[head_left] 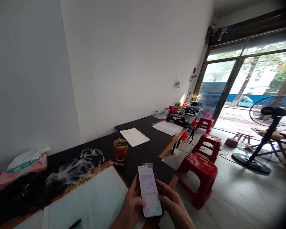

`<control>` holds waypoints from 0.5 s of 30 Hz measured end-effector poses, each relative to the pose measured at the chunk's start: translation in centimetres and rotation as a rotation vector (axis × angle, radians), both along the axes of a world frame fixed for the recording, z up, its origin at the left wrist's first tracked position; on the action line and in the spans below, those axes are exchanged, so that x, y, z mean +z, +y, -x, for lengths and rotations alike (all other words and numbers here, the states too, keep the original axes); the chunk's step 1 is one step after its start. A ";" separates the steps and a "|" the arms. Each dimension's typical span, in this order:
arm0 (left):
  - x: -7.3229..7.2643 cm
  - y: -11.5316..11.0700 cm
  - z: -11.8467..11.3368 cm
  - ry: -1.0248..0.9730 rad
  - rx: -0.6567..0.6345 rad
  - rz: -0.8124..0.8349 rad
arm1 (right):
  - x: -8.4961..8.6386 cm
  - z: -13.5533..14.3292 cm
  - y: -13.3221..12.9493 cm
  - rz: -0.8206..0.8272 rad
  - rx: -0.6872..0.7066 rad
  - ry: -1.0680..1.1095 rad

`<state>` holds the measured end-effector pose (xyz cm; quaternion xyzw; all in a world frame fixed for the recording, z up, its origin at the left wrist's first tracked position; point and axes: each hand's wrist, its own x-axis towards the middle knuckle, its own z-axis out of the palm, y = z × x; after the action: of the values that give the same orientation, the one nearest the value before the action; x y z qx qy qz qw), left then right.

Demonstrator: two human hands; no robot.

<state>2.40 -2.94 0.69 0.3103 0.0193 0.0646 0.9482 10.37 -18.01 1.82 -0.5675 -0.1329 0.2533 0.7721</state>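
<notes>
A smartphone [149, 190] with a lit screen and an on-screen keyboard is held upright between my two hands, over the near edge of the table. My left hand [132, 203] wraps its left side, the thumb lying over the lower screen. Along the right side my right hand [170, 198] grips it, thumb close to the screen's edge. Left of the hands lies a pale sheet on a board [90, 194], with a dark pen-like object [75, 223] on it. An amber cup [120, 150] with a straw stands beyond the phone.
Clear plastic strips [71, 168] and a tissue pack [23, 167] lie on the black table [138, 159] at left. A white pad [134, 136] and a paper sheet [168, 128] are farther back. Red stools [197, 178] and a standing fan [268, 133] are at right.
</notes>
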 end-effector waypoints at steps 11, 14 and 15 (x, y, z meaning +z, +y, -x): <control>0.1 -0.4 -0.1 0.003 0.027 -0.041 | 0.2 0.3 0.2 0.038 -0.045 -0.081; 0.5 -0.4 -0.1 0.005 0.028 -0.063 | 0.4 0.3 0.2 0.055 -0.051 -0.084; 0.6 -0.5 -0.1 0.007 0.025 -0.065 | 0.5 0.4 0.2 0.062 -0.056 -0.082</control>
<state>2.51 -3.41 1.34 0.3410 0.0246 0.0760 0.9367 10.00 -17.84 2.34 -0.6045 -0.1406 0.2123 0.7548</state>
